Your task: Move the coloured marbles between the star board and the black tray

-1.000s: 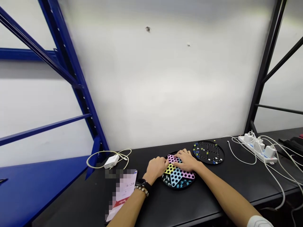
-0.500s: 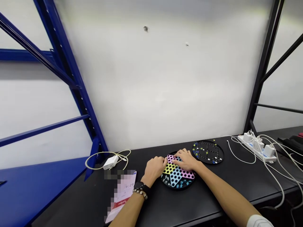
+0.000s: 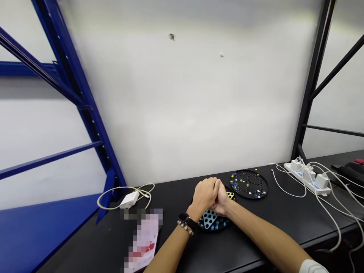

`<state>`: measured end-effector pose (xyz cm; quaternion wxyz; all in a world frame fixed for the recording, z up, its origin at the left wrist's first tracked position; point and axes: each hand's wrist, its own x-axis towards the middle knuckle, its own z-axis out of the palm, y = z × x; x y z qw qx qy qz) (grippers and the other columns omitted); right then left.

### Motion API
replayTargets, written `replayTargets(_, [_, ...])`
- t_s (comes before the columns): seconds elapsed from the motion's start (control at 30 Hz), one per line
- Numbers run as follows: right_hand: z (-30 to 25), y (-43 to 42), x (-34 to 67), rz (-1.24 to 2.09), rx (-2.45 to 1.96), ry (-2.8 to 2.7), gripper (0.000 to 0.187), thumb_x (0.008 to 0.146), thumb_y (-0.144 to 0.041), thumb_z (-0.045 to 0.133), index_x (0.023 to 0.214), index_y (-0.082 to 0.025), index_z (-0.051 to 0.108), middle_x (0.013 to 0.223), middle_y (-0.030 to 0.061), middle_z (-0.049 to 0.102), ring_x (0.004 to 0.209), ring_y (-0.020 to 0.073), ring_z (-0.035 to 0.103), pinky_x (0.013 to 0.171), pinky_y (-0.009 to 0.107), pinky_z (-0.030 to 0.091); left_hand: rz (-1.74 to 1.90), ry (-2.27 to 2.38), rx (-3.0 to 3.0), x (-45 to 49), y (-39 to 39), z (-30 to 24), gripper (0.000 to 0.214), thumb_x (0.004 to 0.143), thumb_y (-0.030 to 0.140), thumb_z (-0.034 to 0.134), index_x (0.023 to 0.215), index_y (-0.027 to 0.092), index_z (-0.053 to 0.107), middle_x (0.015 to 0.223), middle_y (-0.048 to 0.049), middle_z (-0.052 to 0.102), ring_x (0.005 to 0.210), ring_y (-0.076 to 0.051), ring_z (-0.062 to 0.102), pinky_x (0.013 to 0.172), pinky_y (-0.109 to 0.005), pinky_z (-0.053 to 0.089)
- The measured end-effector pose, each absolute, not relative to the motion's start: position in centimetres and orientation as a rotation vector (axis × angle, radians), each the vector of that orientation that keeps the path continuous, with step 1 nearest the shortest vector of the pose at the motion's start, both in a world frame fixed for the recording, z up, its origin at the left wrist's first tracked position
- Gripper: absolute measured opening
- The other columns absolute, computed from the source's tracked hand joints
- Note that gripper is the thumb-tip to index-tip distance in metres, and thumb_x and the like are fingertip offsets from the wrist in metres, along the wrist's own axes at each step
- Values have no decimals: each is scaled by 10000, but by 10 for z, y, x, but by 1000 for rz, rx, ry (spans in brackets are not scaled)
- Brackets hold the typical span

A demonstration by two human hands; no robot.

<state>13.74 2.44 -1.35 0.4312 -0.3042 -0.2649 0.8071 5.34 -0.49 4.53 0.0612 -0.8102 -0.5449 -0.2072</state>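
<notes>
Black tabletop [image 3: 256, 235], white wall [image 3: 184, 113] behind. Coloured star board [image 3: 212, 220] mid-table; left hand [image 3: 204, 195] and right hand [image 3: 223, 201] meet above it, fingers curled, grasp indiscernible. Black disc [image 3: 249, 184] right of board; charger [image 3: 129, 199], blue rack [image 3: 71, 79] left.

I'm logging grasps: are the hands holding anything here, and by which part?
It cannot be told. The left hand and right hand meet above the coloured game board, hiding anything that may be between them.

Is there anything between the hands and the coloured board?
Nothing visible does. The left hand and right hand meet right over the coloured board, hiding its far part. The black board lies apart, further right.
</notes>
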Motion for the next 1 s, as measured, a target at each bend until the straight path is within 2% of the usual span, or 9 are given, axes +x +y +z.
replayTargets(0.1, [-14, 31, 144, 1972, -761, -533, 419, 892, -526, 389, 609, -218, 379, 412, -68, 316, 334, 67, 216, 339, 169, 128, -614, -1522, -2527, 54, -5, 38, 303, 993, 327, 334, 1010, 221, 617, 991, -42, 668, 927, -209, 557, 785, -321, 379])
replayTargets(0.2, [-6, 35, 152, 1979, -753, -536, 387, 905, -461, 416, 612, -212, 375, 404, -77, 326, 312, 49, 176, 336, 173, 91, -681, -1478, -2618, 48, -5, 37, 281, 982, 331, 349, 1038, 233, 606, 1051, -38, 651, 983, -212, 537, 840, -342, 394])
replayTargets(0.33, [5, 35, 163, 1918, -757, -608, 373, 940, -402, 416, 623, -210, 373, 405, -90, 340, 304, 42, 131, 341, 194, 92, -914, -1554, -2687, 25, 4, 48, 325, 974, 332, 318, 1101, 245, 604, 1136, -36, 648, 1045, -199, 554, 901, -328, 415])
replayTargets(0.4, [7, 36, 168, 1852, -783, -647, 362, 949, -371, 420, 630, -210, 367, 407, -98, 335, 306, 41, 122, 346, 199, 87, -964, -1670, -2671, 6, 10, 53, 333, 957, 311, 321, 1074, 230, 623, 1119, -38, 664, 1008, -184, 582, 891, -300, 430])
replayTargets(0.57, [0, 41, 176, 1773, -824, -728, 369, 924, -411, 483, 638, -212, 360, 433, -102, 348, 317, 35, 150, 364, 199, 94, -123, -2007, -2805, -39, 15, 47, 219, 836, 310, 486, 858, 248, 695, 878, -5, 717, 804, -192, 641, 710, -281, 448])
replayTargets(0.63, [-3, 42, 176, 1774, -822, -742, 364, 923, -409, 478, 639, -212, 363, 436, -97, 355, 318, 36, 155, 365, 201, 88, 44, -2048, -2768, -45, 14, 42, 191, 797, 289, 514, 837, 245, 695, 863, -11, 720, 782, -201, 647, 698, -291, 447])
replayTargets(0.8, [-3, 41, 176, 1794, -822, -775, 359, 919, -413, 476, 644, -211, 364, 439, -94, 369, 319, 35, 156, 366, 202, 88, 121, -2097, -2740, -45, 14, 36, 179, 781, 299, 492, 789, 238, 661, 840, -21, 710, 748, -209, 641, 695, -313, 455])
replayTargets(1.0, [-1, 38, 175, 1825, -819, -812, 370, 928, -428, 457, 643, -207, 370, 435, -96, 368, 322, 34, 155, 377, 204, 85, 163, -2085, -2786, -52, 21, 29, 147, 757, 310, 503, 766, 232, 627, 818, 4, 695, 728, -172, 620, 655, -255, 452])
